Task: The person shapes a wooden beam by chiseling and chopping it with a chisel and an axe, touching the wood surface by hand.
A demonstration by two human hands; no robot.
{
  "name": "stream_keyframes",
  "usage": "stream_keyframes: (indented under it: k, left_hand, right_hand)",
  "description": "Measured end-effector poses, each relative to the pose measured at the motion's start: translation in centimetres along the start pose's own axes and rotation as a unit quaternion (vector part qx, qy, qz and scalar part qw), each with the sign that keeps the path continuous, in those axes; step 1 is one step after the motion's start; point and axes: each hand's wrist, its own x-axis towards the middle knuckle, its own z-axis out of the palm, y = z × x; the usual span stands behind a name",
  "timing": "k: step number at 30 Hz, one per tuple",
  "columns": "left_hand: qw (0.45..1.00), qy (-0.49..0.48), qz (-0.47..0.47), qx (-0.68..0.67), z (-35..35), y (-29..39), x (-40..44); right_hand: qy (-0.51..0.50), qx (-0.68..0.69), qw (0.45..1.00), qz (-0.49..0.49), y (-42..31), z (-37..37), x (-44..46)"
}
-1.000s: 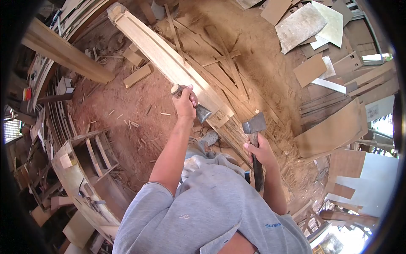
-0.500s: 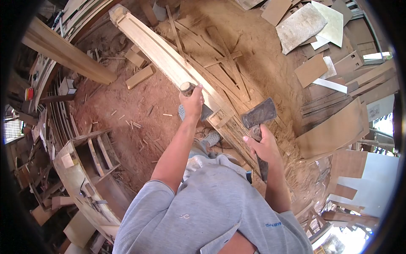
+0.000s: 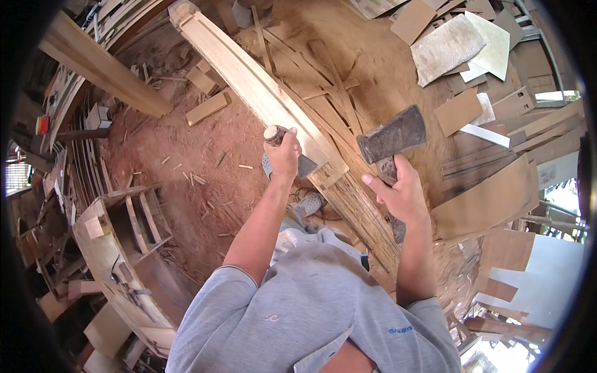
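My left hand [image 3: 283,156] is wrapped round the handle of a chisel [image 3: 306,166], whose wide blade points down to the right at the near edge of a long wooden beam [image 3: 249,87]. A shallow notch [image 3: 327,174] shows in the beam beside the blade. Right of the beam, my right hand [image 3: 399,189] grips a hatchet [image 3: 393,133] by its handle just below the head. The hatchet is raised, with its dark metal head uppermost. The blade's very tip is hard to make out against the beam.
Thin wood strips [image 3: 339,87] lie crossed behind the beam. Short wood blocks [image 3: 208,108] and chips are on the dirt floor to the left. A wooden frame [image 3: 118,261] stands at the lower left, and boards [image 3: 491,193] are piled at the right.
The hatchet has risen and moved right in my right hand, its head now looking larger. My left hand and the chisel have shifted slightly right along the beam.
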Motion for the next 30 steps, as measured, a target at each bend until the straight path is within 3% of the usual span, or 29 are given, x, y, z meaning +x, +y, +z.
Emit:
stream_keyframes:
  k: [4, 10, 13, 16, 17, 24, 25, 30]
  left_hand:
    - [0.999, 0.008, 0.015, 0.038, 0.5, -0.1, -0.2]
    - [0.997, -0.001, 0.02, 0.077, 0.9, -0.1, -0.2]
    - [0.991, 0.018, 0.047, 0.123, 1.3, -0.9, 0.0]
    - [0.987, -0.005, 0.106, 0.123, 1.1, -1.0, -0.1]
    - [0.982, -0.015, 0.143, 0.12, 1.1, -0.9, -0.1]
    - [0.983, -0.007, 0.136, 0.121, 1.1, -1.0, -0.7]
    - [0.986, -0.008, 0.094, 0.141, 0.3, -1.4, -0.3]
    - [0.988, 0.011, 0.083, 0.13, 0.5, -1.6, -0.5]
  right_hand:
    - [-0.033, -0.002, 0.998, 0.045, -4.7, 0.0, 1.3]
    - [-0.03, -0.13, 0.979, -0.153, -7.4, 1.6, 4.7]
    - [-0.067, -0.228, 0.959, -0.152, -10.1, 2.7, 6.5]
    - [-0.085, -0.265, 0.933, -0.227, -10.7, 4.5, 8.4]
    - [-0.103, -0.286, 0.929, -0.211, -11.4, 5.0, 8.8]
    - [-0.205, -0.445, 0.855, -0.171, -11.6, 7.6, 10.5]
    - [-0.219, -0.472, 0.836, -0.172, -11.0, 7.8, 10.8]
    - [-0.199, -0.453, 0.844, -0.207, -11.7, 6.9, 11.5]
